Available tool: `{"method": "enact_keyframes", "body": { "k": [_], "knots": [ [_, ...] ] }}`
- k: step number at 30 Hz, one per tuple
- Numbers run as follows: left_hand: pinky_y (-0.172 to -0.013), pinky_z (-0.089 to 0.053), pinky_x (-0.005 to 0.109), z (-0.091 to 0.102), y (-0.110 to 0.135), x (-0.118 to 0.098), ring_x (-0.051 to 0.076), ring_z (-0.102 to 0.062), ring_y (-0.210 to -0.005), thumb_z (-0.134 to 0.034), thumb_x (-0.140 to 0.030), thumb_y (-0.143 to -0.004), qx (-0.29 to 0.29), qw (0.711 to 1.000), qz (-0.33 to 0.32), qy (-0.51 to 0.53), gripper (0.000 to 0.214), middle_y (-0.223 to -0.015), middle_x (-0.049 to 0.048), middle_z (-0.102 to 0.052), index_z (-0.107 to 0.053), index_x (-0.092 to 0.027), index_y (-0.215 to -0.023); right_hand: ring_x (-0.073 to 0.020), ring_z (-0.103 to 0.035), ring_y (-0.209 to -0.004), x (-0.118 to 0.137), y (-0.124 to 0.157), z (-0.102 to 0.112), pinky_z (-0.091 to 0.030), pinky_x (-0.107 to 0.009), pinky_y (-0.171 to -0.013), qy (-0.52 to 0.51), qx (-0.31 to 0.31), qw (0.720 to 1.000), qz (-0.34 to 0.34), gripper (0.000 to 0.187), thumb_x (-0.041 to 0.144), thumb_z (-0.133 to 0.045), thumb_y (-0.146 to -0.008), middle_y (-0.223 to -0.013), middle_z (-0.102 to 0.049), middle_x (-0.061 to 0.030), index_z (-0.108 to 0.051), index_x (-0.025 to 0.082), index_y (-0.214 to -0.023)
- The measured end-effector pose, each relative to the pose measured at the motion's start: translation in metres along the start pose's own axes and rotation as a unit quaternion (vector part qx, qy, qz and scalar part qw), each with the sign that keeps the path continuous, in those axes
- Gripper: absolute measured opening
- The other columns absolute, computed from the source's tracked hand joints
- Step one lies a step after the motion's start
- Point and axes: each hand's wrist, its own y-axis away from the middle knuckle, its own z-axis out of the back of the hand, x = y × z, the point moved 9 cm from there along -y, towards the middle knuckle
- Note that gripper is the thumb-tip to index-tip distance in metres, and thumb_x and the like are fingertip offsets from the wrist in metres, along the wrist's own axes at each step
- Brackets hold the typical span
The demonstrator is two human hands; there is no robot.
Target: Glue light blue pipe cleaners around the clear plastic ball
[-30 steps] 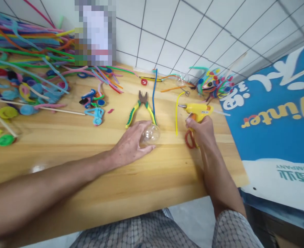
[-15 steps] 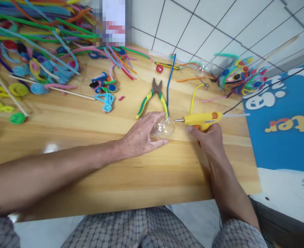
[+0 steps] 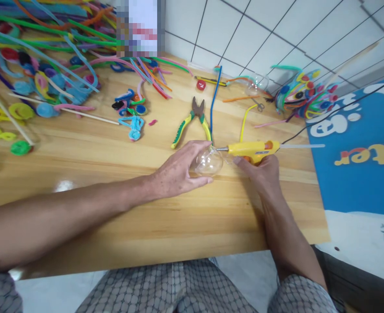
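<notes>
Pinning the clear ball (image 3: 210, 161) to the table (image 3: 179, 217) under the left hand (image 3: 179, 171), just near the pliers (image 3: 192, 124). Clamping the right hand (image 3: 260, 171) round the glue gun (image 3: 250, 148), nozzle now closing in from the right and touching the ball: likely starting to glue.

Single head camera looks forward and down, seemingly close over the table (image 3: 192, 226).

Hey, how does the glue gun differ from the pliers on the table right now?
The glue gun is gripped in the right hand, nozzle at the clear ball; the pliers lie untouched. The glue gun points sideways, the pliers point away with handles spread. Both are partly yellow.
</notes>
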Motion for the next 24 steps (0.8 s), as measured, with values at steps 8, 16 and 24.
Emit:
{"method": "enact_keyframes", "body": {
  "k": [8,16,24],
  "knots": [
    [-0.125,-0.057,0.057,0.0003,0.0001,-0.0011,0.035,-0.065,-0.148,-0.085,-0.042,-0.096,0.004,1.0,-0.002,-0.012,0.079,-0.158,0.0175,-0.064,-0.046,-0.024,-0.162,-0.0228,-0.073,-0.072,0.0012,-0.0003,-0.0011,-0.061,-0.033,-0.061,0.014,0.015,1.0,0.004,0.035,0.043,-0.093,-0.065,-0.072,-0.074,-0.002,-0.064,0.025,-0.069],
    [-0.125,-0.057,0.056,0.0014,0.0,-0.0047,0.034,-0.064,-0.148,-0.085,-0.04,-0.097,0.004,1.0,-0.013,-0.015,0.078,-0.157,0.0184,-0.064,-0.045,-0.023,-0.161,-0.0246,-0.076,-0.075,-0.0024,-0.0014,-0.0022,-0.066,-0.036,-0.065,0.0,0.01,1.0,0.018,0.034,0.045,-0.095,-0.066,-0.077,-0.078,-0.0042,-0.069,0.024,-0.076],
    [-0.124,-0.058,0.056,0.0017,-0.0002,-0.0044,0.034,-0.065,-0.148,-0.085,-0.038,-0.097,0.001,1.0,-0.016,-0.018,0.079,-0.157,0.018,-0.065,-0.045,-0.023,-0.162,-0.0236,-0.075,-0.074,-0.0063,-0.0008,-0.0005,-0.065,-0.034,-0.062,-0.007,0.0,1.0,0.002,0.029,0.04,-0.094,-0.064,-0.079,-0.08,-0.0043,-0.073,0.024,-0.076]
  ]
}}
